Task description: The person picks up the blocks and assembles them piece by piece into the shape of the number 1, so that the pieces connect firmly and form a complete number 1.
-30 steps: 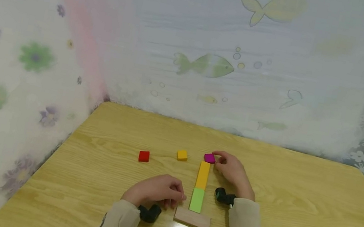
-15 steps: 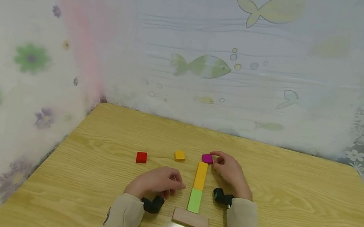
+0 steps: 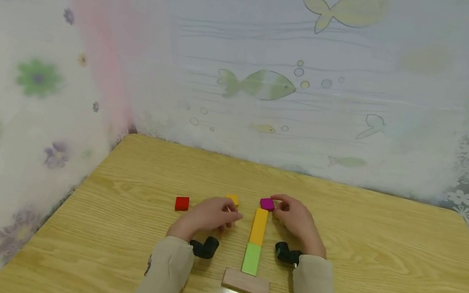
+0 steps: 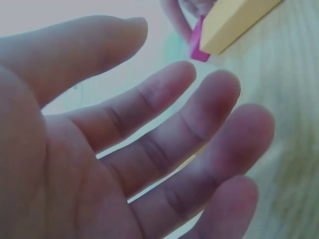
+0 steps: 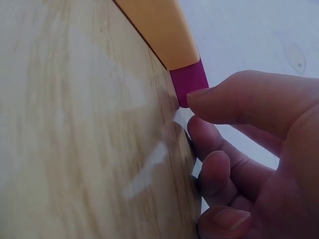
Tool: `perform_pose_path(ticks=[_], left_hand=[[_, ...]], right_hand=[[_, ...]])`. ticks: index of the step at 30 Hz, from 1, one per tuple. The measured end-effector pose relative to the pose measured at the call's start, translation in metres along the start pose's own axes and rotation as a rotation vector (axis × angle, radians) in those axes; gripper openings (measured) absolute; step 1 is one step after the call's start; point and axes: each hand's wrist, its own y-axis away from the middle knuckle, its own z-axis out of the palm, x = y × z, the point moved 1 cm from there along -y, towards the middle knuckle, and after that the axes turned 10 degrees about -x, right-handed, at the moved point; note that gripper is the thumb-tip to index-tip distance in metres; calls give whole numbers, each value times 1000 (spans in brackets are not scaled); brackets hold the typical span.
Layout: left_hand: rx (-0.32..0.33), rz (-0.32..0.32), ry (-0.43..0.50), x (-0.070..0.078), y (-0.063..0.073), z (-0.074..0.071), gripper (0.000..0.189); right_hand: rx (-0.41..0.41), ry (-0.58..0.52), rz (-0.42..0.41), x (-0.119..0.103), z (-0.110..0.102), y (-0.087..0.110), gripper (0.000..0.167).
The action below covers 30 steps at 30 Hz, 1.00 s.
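Note:
On the table, my right hand holds a small magenta block at the far end of a line of blocks. Its thumb touches the block's end in the right wrist view; the index finger reaches round the far side. The line continues toward me with an orange block and a light green block. My left hand holds nothing, its fingers loosely bent and spread. It is nearest to a small yellow block, which it partly hides in the head view.
A plain wooden block lies crosswise at the near end of the line. Left of my left hand sits a red block. Fabric with fish drawings hangs behind the wooden table.
My left hand has moved away from me, from beside the green block up to the small yellow block. The right hand stays at the magenta block, and the blocks have not visibly moved.

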Motion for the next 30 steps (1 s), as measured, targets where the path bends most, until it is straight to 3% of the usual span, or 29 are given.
perform_pose_path(ticks=[3, 9, 12, 18, 25, 30], left_hand=[[50, -17, -27, 2, -2, -5, 24], [238, -76, -135, 3, -4, -11, 18], [290, -92, -156, 2, -5, -10, 19], [337, -101, -107, -2, -11, -7, 21], [326, -99, -101, -6, -16, 5, 34], [354, -137, -89, -10, -15, 0, 40]], right_hand=[[0, -6, -1, 0, 0, 0, 35], [-3, -7, -16, 0, 0, 0, 34], [-7, -8, -12, 0, 1, 0, 34], [-1, -6, -22, 2, -1, 0, 35], [-7, -27, 5, 9, 1, 9, 35], [-13, -28, -29, 3, 2, 1, 37]])
